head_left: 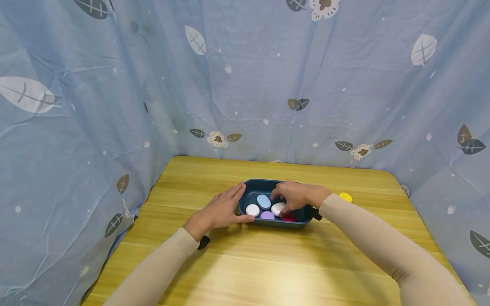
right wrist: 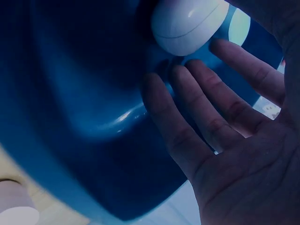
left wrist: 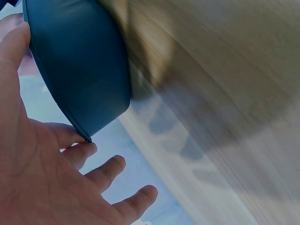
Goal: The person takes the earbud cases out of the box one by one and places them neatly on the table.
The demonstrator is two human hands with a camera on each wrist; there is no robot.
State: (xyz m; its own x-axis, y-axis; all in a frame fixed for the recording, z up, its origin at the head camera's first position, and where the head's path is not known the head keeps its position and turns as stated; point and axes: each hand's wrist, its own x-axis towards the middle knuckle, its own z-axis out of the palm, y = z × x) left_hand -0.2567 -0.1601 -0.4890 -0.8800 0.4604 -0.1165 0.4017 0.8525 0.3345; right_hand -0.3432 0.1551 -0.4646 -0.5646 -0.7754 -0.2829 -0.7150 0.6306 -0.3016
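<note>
A dark blue tub stands on the table, with several smooth rounded pieces inside. They include a light blue oval, a white round piece, a purple piece, another white piece and a red piece. My left hand spans the tub's left end, its thumb and forefinger touching the rim and its other fingers spread. Inside the tub, my right hand hovers over the second white piece. In the right wrist view, its fingers extend beside that white piece, without curling around it.
A yellow round piece lies on the wooden table, right of the tub and behind the right wrist. Blue patterned cloth hangs behind the table and along both sides.
</note>
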